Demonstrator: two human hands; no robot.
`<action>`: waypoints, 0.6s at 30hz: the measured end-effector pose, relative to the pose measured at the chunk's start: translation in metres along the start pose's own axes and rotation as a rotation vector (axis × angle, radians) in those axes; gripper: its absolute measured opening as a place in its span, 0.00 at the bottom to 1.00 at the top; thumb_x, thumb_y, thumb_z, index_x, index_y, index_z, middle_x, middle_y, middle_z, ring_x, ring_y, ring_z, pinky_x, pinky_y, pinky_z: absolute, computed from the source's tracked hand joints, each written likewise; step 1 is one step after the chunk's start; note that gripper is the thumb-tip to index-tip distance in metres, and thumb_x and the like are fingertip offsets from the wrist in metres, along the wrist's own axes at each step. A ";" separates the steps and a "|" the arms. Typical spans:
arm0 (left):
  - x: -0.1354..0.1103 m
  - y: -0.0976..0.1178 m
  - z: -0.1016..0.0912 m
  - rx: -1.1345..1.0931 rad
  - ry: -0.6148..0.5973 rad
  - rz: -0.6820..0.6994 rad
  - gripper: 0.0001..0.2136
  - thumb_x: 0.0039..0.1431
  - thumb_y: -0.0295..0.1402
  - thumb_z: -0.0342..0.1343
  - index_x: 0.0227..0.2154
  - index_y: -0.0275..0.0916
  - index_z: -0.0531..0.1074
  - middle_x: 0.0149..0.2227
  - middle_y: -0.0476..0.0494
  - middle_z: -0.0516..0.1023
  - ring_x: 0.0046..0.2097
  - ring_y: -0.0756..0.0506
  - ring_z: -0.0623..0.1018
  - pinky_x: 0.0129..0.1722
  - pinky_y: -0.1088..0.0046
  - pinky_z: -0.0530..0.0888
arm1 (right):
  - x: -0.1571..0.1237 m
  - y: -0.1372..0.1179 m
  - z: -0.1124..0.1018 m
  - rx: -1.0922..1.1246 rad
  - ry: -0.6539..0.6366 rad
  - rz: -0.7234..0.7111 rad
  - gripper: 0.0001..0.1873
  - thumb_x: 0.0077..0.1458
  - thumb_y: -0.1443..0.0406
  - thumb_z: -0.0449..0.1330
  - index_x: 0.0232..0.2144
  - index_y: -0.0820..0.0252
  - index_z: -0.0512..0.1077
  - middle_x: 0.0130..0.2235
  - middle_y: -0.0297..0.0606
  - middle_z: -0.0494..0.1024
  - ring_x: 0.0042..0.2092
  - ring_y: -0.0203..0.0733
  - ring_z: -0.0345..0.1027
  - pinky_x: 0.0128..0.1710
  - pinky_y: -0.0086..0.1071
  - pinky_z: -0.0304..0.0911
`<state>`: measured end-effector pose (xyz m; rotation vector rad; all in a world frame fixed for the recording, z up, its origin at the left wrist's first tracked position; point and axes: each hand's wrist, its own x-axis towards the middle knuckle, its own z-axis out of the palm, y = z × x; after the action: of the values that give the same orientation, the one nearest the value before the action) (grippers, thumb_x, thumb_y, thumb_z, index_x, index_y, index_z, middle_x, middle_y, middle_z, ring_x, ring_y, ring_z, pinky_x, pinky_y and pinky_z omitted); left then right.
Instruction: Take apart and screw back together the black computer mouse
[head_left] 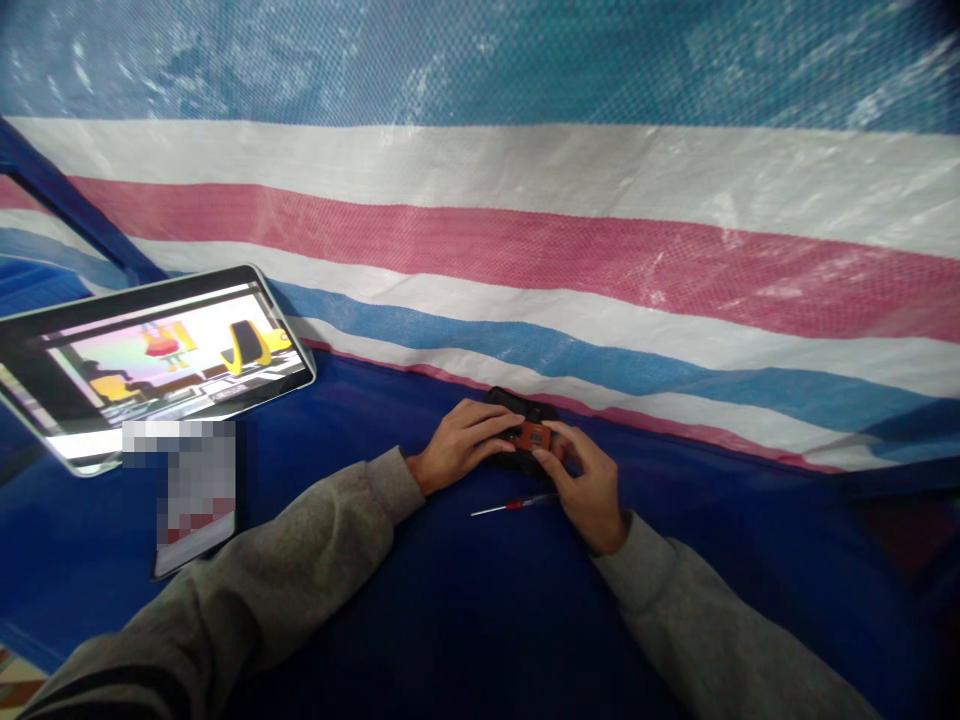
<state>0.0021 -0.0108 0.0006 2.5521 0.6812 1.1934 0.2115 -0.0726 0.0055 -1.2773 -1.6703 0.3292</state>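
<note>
A small orange-brown rectangular piece (535, 435) with a dark mark in its middle is held between my two hands, over a black object (504, 398) whose kind I cannot make out. My left hand (466, 438) has its fingers bent together, with the tips at the piece's left side. The thumb and fingers of my right hand (589, 484) pinch the right side. Just below them on the blue surface lies a thin screwdriver (516, 505) with a red part on its handle and its metal tip pointing left. My fingers hide part of the black object.
On the left, a tablet-like screen (172, 360) leans back, showing a cartoon picture. A phone-like device (199, 500), partly blurred out, stands in front of it by my left sleeve. Striped plastic sheeting (525, 240) hangs right behind the blue tabletop (420, 620).
</note>
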 end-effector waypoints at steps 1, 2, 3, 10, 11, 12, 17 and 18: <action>0.000 0.000 0.000 0.006 0.001 0.005 0.17 0.66 0.40 0.53 0.55 0.43 0.68 0.49 0.41 0.77 0.48 0.44 0.76 0.46 0.65 0.73 | 0.000 0.000 0.000 -0.002 -0.001 -0.005 0.14 0.57 0.61 0.61 0.44 0.59 0.72 0.27 0.29 0.69 0.28 0.35 0.66 0.33 0.30 0.64; 0.000 -0.001 0.000 0.012 -0.002 0.010 0.17 0.65 0.40 0.53 0.55 0.42 0.68 0.48 0.40 0.77 0.47 0.44 0.76 0.46 0.66 0.73 | 0.000 0.000 0.000 -0.004 -0.002 -0.011 0.13 0.57 0.61 0.61 0.44 0.59 0.72 0.26 0.28 0.69 0.28 0.34 0.65 0.33 0.30 0.64; 0.000 -0.001 -0.001 0.016 -0.009 0.015 0.17 0.65 0.40 0.53 0.55 0.42 0.68 0.48 0.40 0.77 0.47 0.44 0.76 0.46 0.66 0.73 | 0.001 0.000 0.000 -0.006 -0.003 -0.016 0.13 0.57 0.61 0.61 0.44 0.59 0.72 0.26 0.28 0.68 0.28 0.34 0.65 0.33 0.30 0.63; 0.002 -0.001 -0.002 0.014 -0.050 0.017 0.16 0.67 0.38 0.52 0.55 0.42 0.68 0.49 0.40 0.77 0.49 0.44 0.76 0.47 0.66 0.72 | 0.001 0.001 0.001 -0.013 0.008 -0.019 0.13 0.56 0.60 0.62 0.43 0.58 0.73 0.25 0.27 0.68 0.27 0.34 0.65 0.32 0.29 0.64; 0.002 -0.001 -0.002 0.009 -0.051 0.009 0.16 0.67 0.38 0.52 0.55 0.42 0.68 0.49 0.40 0.76 0.49 0.44 0.76 0.47 0.66 0.72 | 0.001 0.002 0.001 -0.012 0.009 -0.013 0.13 0.56 0.60 0.62 0.43 0.58 0.73 0.25 0.27 0.68 0.27 0.34 0.65 0.32 0.29 0.64; 0.002 -0.001 -0.001 0.005 -0.049 0.002 0.15 0.67 0.37 0.52 0.54 0.42 0.68 0.50 0.40 0.76 0.49 0.45 0.76 0.48 0.66 0.72 | 0.001 0.002 0.002 -0.013 0.009 -0.009 0.14 0.56 0.60 0.62 0.44 0.59 0.73 0.25 0.27 0.67 0.27 0.34 0.64 0.32 0.30 0.64; 0.002 -0.003 0.002 0.015 -0.068 -0.032 0.14 0.67 0.38 0.52 0.52 0.40 0.69 0.49 0.40 0.76 0.51 0.44 0.75 0.50 0.65 0.72 | 0.001 0.001 0.003 -0.018 -0.004 0.021 0.14 0.55 0.60 0.62 0.43 0.59 0.73 0.23 0.25 0.63 0.24 0.32 0.60 0.30 0.29 0.63; 0.002 -0.002 0.002 0.022 -0.075 -0.038 0.14 0.67 0.38 0.52 0.52 0.40 0.69 0.49 0.40 0.76 0.51 0.44 0.75 0.50 0.65 0.72 | 0.001 0.001 0.003 -0.007 -0.010 0.034 0.15 0.56 0.60 0.62 0.45 0.59 0.73 0.23 0.25 0.63 0.24 0.33 0.60 0.30 0.29 0.63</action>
<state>0.0038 -0.0078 -0.0003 2.5751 0.7258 1.0790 0.2098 -0.0709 0.0039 -1.3128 -1.6608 0.3507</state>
